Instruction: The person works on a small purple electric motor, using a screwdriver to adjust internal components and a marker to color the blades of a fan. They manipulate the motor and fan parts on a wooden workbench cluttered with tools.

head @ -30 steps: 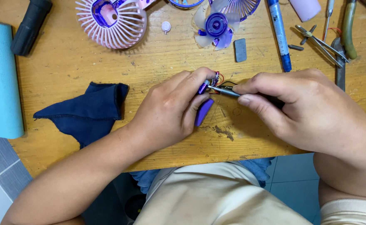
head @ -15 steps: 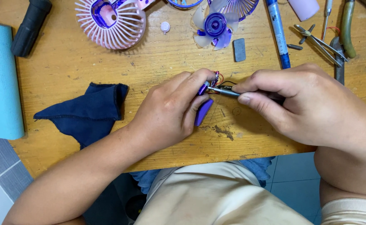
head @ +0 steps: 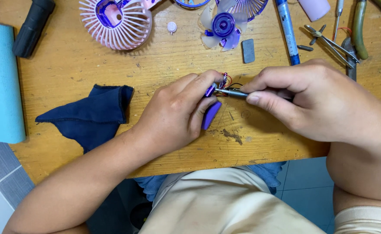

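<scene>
My left hand [head: 177, 115] grips a small purple fan part [head: 210, 113] with thin red and black wires at its top, holding it just above the wooden table [head: 69, 69]. My right hand [head: 316, 102] pinches a thin metal screwdriver [head: 230, 92] whose tip meets the top of the purple part. Both hands sit close together at the table's middle front.
A dark blue cloth [head: 91, 115] lies to the left. At the back are a pink fan grille [head: 117, 21], a translucent fan blade [head: 223, 26], a blue pen [head: 287, 30], a small grey block [head: 247, 50], tweezers [head: 331, 43] and pliers handles [head: 359, 28]. A teal mat [head: 0, 82] covers the left edge, with a black cylinder [head: 34, 26] behind it.
</scene>
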